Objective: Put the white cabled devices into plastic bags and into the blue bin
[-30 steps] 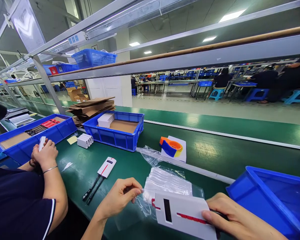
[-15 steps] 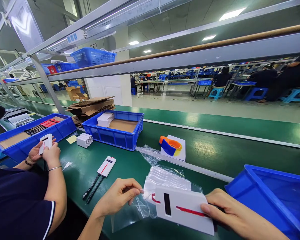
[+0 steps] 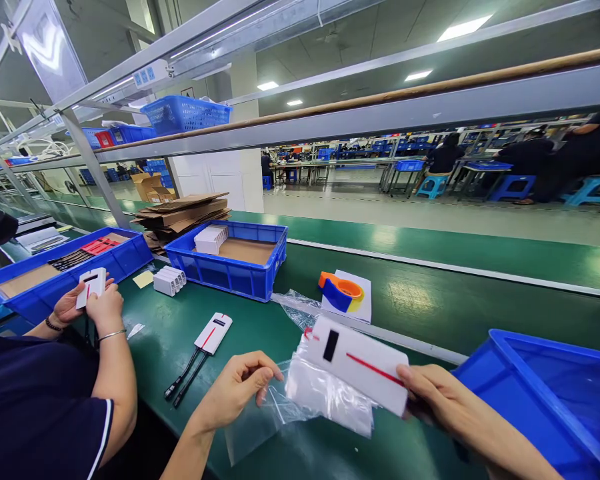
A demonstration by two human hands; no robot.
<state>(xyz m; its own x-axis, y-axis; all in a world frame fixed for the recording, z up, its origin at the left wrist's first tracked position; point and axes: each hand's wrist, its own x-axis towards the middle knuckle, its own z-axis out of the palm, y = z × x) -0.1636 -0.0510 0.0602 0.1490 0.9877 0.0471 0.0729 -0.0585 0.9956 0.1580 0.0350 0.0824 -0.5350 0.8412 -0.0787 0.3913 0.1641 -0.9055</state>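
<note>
My right hand (image 3: 440, 403) grips the right end of a flat white device (image 3: 365, 363) with a dark window and a red stripe. A small red loop (image 3: 308, 333) sticks out at its left end. The device is held tilted over a pile of clear plastic bags (image 3: 325, 393). Left of the pile, my left hand (image 3: 243, 387) has its thumb and fingers closed on the edge of a clear plastic bag (image 3: 255, 423). A similar white device (image 3: 216, 332) with two black cables (image 3: 186, 377) lies on the green bench beyond my left hand.
A blue tray (image 3: 220, 280) holds white parts; several more white parts (image 3: 169, 281) stand beside it. A tape dispenser (image 3: 343, 290) lies behind the bags. A blue bin (image 3: 545, 393) stands at right. At left, a co-worker's hands (image 3: 103, 307) hold another white device near a blue tray (image 3: 15, 303).
My right hand has lifted the white device up and slightly left, tilting it more and uncovering the lower part of the bag pile. My left hand has barely moved.
</note>
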